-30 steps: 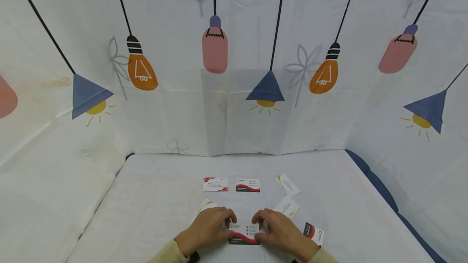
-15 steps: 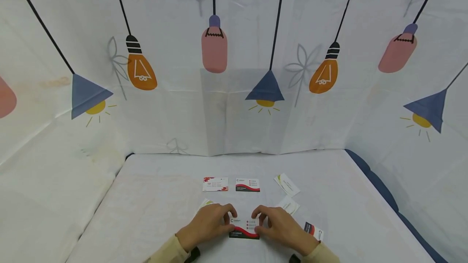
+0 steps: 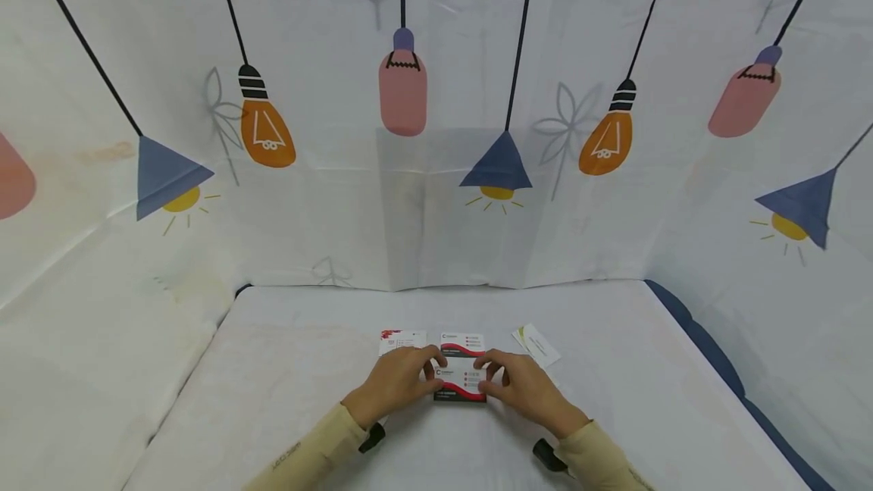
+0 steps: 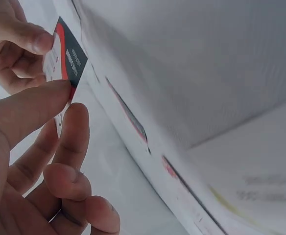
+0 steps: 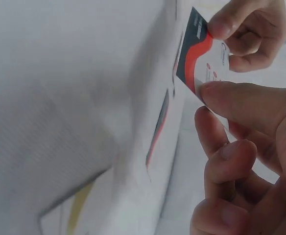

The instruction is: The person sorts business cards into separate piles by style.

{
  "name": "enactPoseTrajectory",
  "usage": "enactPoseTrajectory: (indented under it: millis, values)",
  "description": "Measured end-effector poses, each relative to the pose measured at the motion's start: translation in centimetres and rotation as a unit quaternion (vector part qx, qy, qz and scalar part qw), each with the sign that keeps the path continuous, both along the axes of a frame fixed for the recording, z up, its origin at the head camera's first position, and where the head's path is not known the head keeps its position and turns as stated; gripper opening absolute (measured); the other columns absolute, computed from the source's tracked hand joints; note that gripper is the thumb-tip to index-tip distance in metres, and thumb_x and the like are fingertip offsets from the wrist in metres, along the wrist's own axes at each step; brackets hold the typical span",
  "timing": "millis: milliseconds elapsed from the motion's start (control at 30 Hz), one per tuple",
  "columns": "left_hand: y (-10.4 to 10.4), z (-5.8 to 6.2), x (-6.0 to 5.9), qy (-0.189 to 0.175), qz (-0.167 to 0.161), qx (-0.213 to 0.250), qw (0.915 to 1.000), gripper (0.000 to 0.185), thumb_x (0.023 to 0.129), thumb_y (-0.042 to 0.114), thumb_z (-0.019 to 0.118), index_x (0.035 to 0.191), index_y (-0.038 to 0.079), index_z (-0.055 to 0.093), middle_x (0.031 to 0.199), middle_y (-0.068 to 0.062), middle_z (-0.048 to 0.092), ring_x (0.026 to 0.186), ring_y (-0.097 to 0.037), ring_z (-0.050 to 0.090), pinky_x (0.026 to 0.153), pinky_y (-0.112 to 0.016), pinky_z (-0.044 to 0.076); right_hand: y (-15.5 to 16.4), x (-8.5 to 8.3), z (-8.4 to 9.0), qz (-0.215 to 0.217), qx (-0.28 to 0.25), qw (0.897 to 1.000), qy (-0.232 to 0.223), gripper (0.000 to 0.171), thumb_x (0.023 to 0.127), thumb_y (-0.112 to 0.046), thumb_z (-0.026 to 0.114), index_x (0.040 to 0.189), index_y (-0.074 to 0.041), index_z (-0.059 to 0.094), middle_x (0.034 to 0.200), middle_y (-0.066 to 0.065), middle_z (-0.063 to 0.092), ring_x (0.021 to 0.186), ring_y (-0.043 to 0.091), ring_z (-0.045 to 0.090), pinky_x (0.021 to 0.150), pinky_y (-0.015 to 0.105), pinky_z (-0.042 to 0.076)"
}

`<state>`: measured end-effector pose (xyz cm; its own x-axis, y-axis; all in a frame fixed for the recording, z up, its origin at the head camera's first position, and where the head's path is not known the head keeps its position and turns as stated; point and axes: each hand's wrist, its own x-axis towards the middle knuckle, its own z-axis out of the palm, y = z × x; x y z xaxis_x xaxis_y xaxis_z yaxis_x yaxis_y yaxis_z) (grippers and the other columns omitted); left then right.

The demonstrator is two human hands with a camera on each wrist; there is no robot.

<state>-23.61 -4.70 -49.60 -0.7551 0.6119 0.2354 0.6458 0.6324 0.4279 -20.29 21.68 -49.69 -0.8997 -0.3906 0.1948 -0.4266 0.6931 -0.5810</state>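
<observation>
- Red, white and dark card (image 3: 460, 383) pinched at both short ends, lifted just above the tabletop (image 3: 286, 377)
- Left hand (image 3: 398, 379) pinching its left end, right hand (image 3: 521, 386) pinching its right end
- Moved away from the body since a second ago, now just in front of a matching card (image 3: 462, 342)
- Looks like a pair being made
- Red flower card (image 3: 398, 339) to the left, green card (image 3: 536, 345) to the right
</observation>
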Motion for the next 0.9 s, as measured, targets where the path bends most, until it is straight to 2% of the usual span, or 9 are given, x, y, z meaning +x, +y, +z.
enactPoseTrajectory:
  millis: [200, 433, 700, 900]
  values:
    - [0.3, 0.5, -1.8, 0.004, 0.014, 0.008, 0.9999, 0.024, 0.089, 0.025, 0.079, 0.110, 0.021, 0.069, 0.079, 0.013, 0.064, 0.065, -0.002, 0.051, 0.060, -0.022, 0.043, 0.0, -1.7, 0.1, -0.018, -0.005, 1.000, 0.020, 0.027, 0.088, -0.019, 0.080, 0.112, -0.022, 0.069, 0.086, -0.012, 0.068, 0.058, 0.001, 0.051, 0.055, 0.024, 0.045]
    - [0.9, 0.5, -3.8, 0.017, 0.028, 0.026, 0.9991, 0.023, 0.089, 0.022, 0.078, 0.110, 0.020, 0.070, 0.081, 0.009, 0.067, 0.063, -0.004, 0.051, 0.052, -0.023, 0.041, 0.1, -3.4, 0.4, -0.036, -0.012, 0.999, 0.033, 0.027, 0.088, -0.015, 0.080, 0.113, -0.017, 0.071, 0.087, -0.009, 0.070, 0.059, 0.003, 0.052, 0.055, 0.025, 0.045]
    - [2.0, 0.6, -5.6, 0.051, 0.056, 0.031, 0.9966, 0.023, 0.088, 0.022, 0.080, 0.109, 0.020, 0.071, 0.080, 0.007, 0.069, 0.059, -0.005, 0.051, 0.046, -0.023, 0.039, 0.1, -5.5, 0.3, -0.080, -0.048, 0.995, 0.022, 0.028, 0.089, -0.012, 0.078, 0.116, -0.016, 0.072, 0.090, -0.006, 0.069, 0.059, 0.007, 0.054, 0.053, 0.027, 0.046]
    - [2.8, 0.3, -6.6, 0.065, 0.058, 0.019, 0.9960, 0.021, 0.089, 0.021, 0.079, 0.108, 0.018, 0.072, 0.078, 0.005, 0.069, 0.061, -0.006, 0.055, 0.051, -0.023, 0.041, 0.0, -6.3, 0.1, -0.114, -0.056, 0.992, 0.003, 0.028, 0.090, -0.011, 0.077, 0.118, -0.016, 0.072, 0.092, -0.003, 0.069, 0.063, 0.011, 0.055, 0.056, 0.030, 0.047]
